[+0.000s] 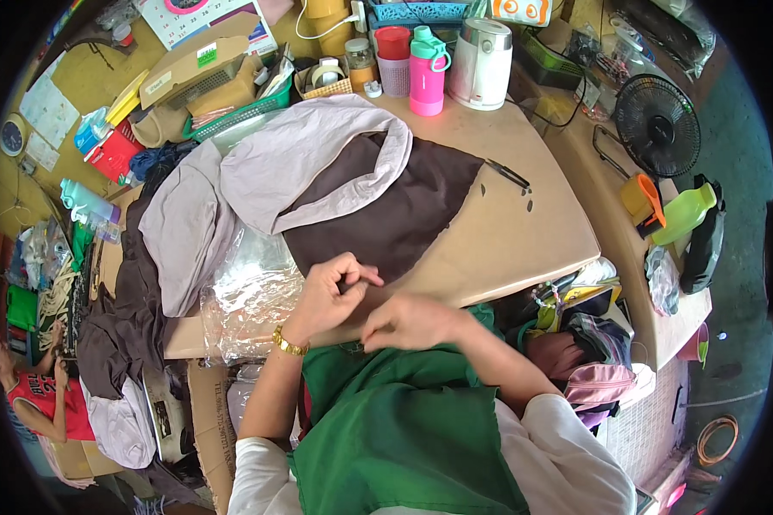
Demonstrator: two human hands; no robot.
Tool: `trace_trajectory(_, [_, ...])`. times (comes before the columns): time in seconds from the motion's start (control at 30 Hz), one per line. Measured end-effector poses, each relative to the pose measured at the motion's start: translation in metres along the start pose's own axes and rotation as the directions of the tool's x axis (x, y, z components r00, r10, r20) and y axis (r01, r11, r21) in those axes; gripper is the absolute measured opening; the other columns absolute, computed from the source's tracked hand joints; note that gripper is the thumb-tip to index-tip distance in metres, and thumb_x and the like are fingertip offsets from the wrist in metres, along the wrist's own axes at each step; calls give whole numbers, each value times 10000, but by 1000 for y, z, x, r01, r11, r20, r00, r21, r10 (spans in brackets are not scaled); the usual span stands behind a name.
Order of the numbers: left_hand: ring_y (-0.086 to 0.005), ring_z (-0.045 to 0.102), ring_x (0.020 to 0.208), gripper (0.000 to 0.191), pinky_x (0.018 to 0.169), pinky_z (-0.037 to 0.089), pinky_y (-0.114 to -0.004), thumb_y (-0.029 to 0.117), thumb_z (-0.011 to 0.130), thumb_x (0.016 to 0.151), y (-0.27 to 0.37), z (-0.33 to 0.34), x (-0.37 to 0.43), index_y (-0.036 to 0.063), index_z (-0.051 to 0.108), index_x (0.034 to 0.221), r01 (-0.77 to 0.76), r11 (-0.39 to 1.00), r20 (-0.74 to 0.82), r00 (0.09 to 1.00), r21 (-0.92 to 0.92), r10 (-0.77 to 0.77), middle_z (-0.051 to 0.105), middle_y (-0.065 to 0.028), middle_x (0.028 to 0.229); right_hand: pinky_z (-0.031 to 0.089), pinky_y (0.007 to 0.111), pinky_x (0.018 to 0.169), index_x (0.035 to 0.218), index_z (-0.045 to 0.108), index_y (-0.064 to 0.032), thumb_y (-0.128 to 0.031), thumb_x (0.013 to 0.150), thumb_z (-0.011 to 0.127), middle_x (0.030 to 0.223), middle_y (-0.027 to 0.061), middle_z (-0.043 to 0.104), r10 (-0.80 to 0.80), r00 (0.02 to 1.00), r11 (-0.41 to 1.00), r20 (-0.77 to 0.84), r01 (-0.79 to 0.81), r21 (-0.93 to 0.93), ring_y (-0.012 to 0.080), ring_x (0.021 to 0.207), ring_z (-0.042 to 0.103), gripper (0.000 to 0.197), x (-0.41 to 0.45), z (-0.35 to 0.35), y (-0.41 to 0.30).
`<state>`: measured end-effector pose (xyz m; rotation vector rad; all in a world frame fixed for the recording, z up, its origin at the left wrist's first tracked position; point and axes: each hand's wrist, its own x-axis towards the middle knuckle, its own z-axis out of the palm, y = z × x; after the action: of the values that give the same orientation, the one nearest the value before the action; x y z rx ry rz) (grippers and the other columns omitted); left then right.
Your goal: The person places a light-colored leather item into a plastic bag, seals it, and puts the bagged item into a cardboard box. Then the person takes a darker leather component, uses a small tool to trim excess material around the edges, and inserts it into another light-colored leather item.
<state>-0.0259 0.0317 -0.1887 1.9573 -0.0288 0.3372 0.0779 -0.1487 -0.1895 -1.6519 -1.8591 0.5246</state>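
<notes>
Both hands are raised near the front edge of the tan table [522, 244]. My left hand [336, 293], with a gold watch [290, 342] at the wrist, has curled fingers over the near edge of a dark brown cloth [386, 238]. Beside it, my right hand [412, 322] is bent, its fingers pointing down above a green cloth [406, 425] on the lap. Whether a small thing or thread lies between the fingers cannot be told. A pale grey fabric piece [315, 148] curves over the brown cloth. Black thread snips or tweezers [507, 172] lie beyond it.
Clear plastic wrap [251, 296] and more grey fabric [190, 232] lie at the left. A pink bottle [427, 77], a white kettle [482, 64] and a green basket [248, 112] stand at the back. A black fan [658, 125] is at the right. Another person [45, 399] is at far left.
</notes>
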Motion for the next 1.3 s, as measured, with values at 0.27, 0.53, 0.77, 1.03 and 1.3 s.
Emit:
trace_trajectory(0.27, [-216,554,788,271,775,446,-304,55,582,887,2,28,-13,36,546,1155,60,904,-96,995,422,-21,591,-73,854,510,400,796,1024,646,-31,-134,818,712,1006,170,651,25,604,884,-797,-386,-265,331,945,643,240,-22,-91,154])
trace_trajectory(0.53, [-118,484,647,178,641,439,-281,195,563,964,-5,29,-11,24,590,1005,262,943,-297,935,204,-196,528,-40,709,515,408,732,962,648,-58,-85,768,742,886,122,644,546,731,781,-409,-268,564,343,778,631,217,-12,-62,99])
trace_trajectory(0.77, [-256,631,841,175,750,488,-364,154,519,969,30,36,38,8,596,1030,239,919,-96,971,313,-220,640,-133,885,506,441,707,865,617,-18,-117,743,763,918,117,565,233,844,954,-483,-295,-56,358,780,604,214,-9,1,69])
trace_trajectory(1.03, [-383,582,1047,485,897,466,-419,-51,545,747,-10,-22,88,24,557,1226,275,871,197,905,407,-377,603,-215,1161,524,377,566,859,641,67,-62,840,663,804,167,643,631,621,756,-465,-359,547,269,615,661,132,11,-9,81])
trace_trajectory(1.3, [-319,661,856,262,769,513,-395,16,633,771,54,-31,80,-20,663,1028,159,675,-384,902,721,198,695,-160,956,545,265,773,1193,573,12,-110,870,669,1058,116,647,261,937,962,-234,-233,140,136,954,631,358,-17,-75,64])
